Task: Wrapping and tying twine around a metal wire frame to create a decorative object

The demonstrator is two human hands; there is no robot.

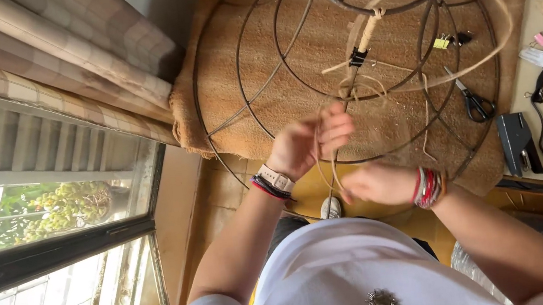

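A burlap mat [313, 44] fills the upper centre of the frame, and on it lies a round wire frame [238, 53] with one spoke partly wrapped in cane [367, 30] and held by a black clip [358, 58]. The loose cane loops wide to the upper right and comes back down to centre frame. There the left hand [308, 142] pinches the strand, blurred, and the right hand [375, 184] closes round it lower down. Keeping the strand taut and untwisted between both hands would likely make for tight, even wraps. Scissors [473, 99] lie at right.
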